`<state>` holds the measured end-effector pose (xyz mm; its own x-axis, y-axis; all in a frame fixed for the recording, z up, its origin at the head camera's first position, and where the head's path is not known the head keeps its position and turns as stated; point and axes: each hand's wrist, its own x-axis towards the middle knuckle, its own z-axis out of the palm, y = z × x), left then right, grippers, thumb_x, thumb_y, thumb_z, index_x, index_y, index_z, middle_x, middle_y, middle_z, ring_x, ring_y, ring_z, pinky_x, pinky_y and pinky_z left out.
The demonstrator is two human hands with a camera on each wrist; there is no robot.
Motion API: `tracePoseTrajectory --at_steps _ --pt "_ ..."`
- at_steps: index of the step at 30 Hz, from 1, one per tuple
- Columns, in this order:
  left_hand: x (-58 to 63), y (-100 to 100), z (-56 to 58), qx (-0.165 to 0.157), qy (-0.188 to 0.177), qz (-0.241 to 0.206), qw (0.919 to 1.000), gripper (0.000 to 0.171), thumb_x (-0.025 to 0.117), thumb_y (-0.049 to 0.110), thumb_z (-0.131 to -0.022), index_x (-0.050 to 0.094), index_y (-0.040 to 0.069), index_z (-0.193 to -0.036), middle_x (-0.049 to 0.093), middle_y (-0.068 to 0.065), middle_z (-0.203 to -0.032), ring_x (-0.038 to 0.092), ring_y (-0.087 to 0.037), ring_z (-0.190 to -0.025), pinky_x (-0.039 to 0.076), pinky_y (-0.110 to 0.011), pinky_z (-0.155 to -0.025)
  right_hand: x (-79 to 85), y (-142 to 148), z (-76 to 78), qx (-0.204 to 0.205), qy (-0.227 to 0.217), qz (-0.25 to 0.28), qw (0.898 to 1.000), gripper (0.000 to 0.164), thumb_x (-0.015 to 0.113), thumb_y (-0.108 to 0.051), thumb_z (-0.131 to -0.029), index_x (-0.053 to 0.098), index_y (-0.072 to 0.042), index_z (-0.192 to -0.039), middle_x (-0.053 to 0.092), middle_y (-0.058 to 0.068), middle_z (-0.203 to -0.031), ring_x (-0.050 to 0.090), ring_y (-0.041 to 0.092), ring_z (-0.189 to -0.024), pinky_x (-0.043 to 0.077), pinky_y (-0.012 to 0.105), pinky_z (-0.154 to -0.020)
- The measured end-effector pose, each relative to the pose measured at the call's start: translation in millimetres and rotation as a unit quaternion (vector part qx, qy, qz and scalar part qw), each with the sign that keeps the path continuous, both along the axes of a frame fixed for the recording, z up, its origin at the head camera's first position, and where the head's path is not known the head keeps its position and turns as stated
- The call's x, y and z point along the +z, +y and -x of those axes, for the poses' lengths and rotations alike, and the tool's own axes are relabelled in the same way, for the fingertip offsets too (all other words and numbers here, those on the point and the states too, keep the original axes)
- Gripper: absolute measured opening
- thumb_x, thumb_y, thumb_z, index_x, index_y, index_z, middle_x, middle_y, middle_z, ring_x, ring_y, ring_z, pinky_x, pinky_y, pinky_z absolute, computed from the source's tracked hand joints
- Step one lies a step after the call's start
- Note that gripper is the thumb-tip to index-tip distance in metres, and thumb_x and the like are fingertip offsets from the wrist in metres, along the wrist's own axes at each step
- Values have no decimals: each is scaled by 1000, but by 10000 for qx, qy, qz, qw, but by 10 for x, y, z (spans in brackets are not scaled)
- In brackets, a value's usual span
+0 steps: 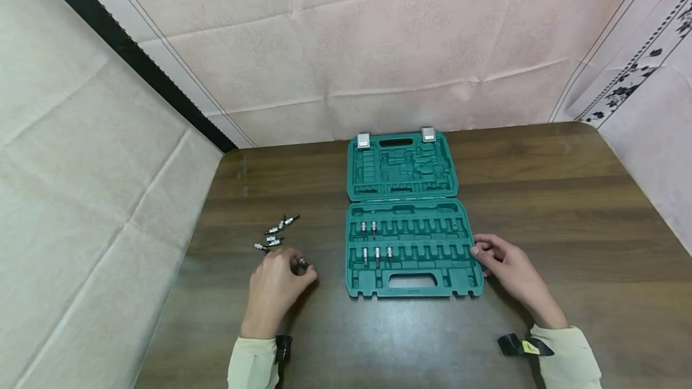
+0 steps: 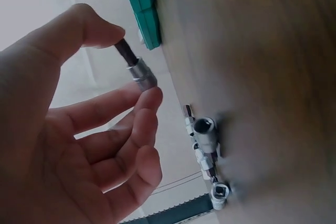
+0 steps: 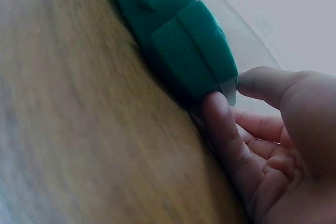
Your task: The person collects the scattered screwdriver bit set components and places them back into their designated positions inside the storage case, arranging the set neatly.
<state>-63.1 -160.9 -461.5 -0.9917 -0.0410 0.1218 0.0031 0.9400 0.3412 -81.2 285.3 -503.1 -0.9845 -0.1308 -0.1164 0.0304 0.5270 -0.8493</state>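
Observation:
My left hand (image 1: 274, 293) pinches a bit socket (image 2: 140, 72) between thumb and fingertips, above the table left of the green case. It has a silver socket body and a dark bit, whose tip meets the thumb. The open socket case (image 1: 364, 281) lies flat with its lid folded back. In its tray, two bit sockets (image 1: 374, 229) stand in the upper row and three bit sockets (image 1: 377, 256) in the lower row, all toward the left. My right hand (image 1: 510, 272) holds the tray's right edge, thumb at the top rim and index finger against the side (image 3: 178, 51).
Several loose bit sockets (image 1: 274, 242) lie on the wooden table (image 1: 567, 215) just beyond my left hand. The case lid (image 1: 402, 167) has two grey latches at its far edge. Pale cloth (image 1: 378, 47) hangs behind the table and at its sides.

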Motion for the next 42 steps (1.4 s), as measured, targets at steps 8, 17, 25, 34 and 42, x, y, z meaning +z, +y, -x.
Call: tracePoseTrajectory --at_steps 8,17,25,34,42 --pt "33 82 1 -187 337 -205 9990 32 82 29 -79 75 6 -101 68 -6 -92 63 -24 -83 58 -46 -65 9 -3 -3 -37 -25 -66 10000 46 59 -27 -110 57 6 -142 67 18 -114 64 8 -85 59 26 -71" --pt "82 218 -1 -488 509 -368 9968 32 81 24 -78 73 7 -103 67 -4 -95 59 -22 -90 55 -40 -70 6 0 -9 -31 -92 -13 10000 46 59 -27 -110 57 5 -142 66 18 -114 65 9 -86 59 26 -71" --pt "104 324 16 -813 795 -371 9928 34 83 28 -85 76 10 -113 72 -4 -107 65 -24 -98 59 -44 -77 12 -5 -3 -33 -84 -12 10000 45 59 -27 -110 57 5 -142 66 18 -115 65 10 -85 59 27 -71" --pt "110 479 17 -976 735 -805 9892 38 89 29 -86 77 11 -117 75 -4 -108 70 -23 -103 57 -49 -98 17 -8 -15 -59 -141 -42 9999 46 59 -28 -110 56 4 -143 66 18 -116 65 11 -88 60 27 -72" --pt "128 596 38 -1230 771 -820 9860 37 87 24 -86 75 11 -119 75 -3 -112 68 -20 -102 61 -40 -85 24 -12 -9 -58 -127 -57 9999 46 59 -28 -110 56 5 -143 66 18 -116 65 11 -88 60 26 -72"
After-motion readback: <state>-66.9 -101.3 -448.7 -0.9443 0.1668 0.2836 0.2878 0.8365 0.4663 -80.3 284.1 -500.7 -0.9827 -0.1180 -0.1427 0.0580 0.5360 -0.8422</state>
